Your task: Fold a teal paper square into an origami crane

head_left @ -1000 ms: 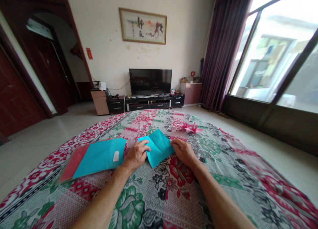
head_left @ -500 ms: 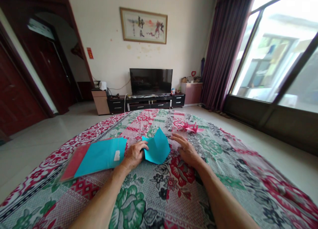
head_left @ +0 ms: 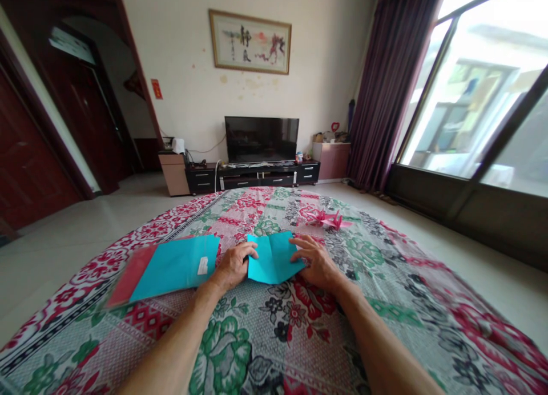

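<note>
A creased sheet of blue paper (head_left: 274,258) lies between my hands on the patterned tablecloth (head_left: 274,326). My left hand (head_left: 234,263) grips its left edge, thumb and fingers closed on the paper. On the opposite side, my right hand (head_left: 315,261) has its fingertips over the right edge, with the thumb hidden from sight. A fold line runs down through the sheet, which looks nearly spread out. Left of my left hand rests a clear packet of blue and red paper (head_left: 175,266) with a small white label.
Folded pink paper pieces (head_left: 329,219) sit beyond my right hand. Across the room stand a television (head_left: 262,139) and a low black cabinet (head_left: 259,177). A large window (head_left: 479,109) is on the right.
The blue paper's raised top point has come down and its right side has spread outward. My right hand, apart from the paper before, now holds its right edge.
</note>
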A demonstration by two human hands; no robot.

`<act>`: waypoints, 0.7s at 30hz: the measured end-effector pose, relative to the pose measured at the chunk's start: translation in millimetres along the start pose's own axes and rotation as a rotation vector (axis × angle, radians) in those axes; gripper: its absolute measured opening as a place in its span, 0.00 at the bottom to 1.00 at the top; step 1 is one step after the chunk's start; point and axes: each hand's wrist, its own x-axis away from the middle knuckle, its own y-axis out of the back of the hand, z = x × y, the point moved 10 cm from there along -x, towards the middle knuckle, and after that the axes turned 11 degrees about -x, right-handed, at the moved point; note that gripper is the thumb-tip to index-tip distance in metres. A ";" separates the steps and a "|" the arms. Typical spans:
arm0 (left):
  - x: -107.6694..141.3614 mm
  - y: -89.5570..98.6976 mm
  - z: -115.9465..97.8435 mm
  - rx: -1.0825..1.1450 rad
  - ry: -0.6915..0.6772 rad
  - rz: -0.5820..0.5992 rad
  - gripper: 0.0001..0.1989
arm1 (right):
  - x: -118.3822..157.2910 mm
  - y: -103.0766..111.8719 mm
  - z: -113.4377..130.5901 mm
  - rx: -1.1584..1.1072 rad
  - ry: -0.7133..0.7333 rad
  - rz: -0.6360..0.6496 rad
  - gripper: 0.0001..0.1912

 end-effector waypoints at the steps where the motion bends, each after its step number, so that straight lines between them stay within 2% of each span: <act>1: 0.1 -0.4 -0.4 -0.013 -0.004 0.005 0.14 | 0.9 -1.2 -1.0 -0.029 0.000 0.013 0.15; 9: 1.3 0.8 -9.6 -0.073 -0.072 0.045 0.11 | 1.4 1.8 1.8 -0.212 0.042 -0.010 0.15; 17: 1.9 -2.3 -3.5 -0.008 -0.066 0.055 0.08 | -1.9 3.3 1.9 -0.254 0.016 0.006 0.13; 21: 0.1 -3.7 0.8 0.119 -0.023 0.073 0.09 | -2.2 4.4 -8.4 -0.254 -0.096 0.002 0.08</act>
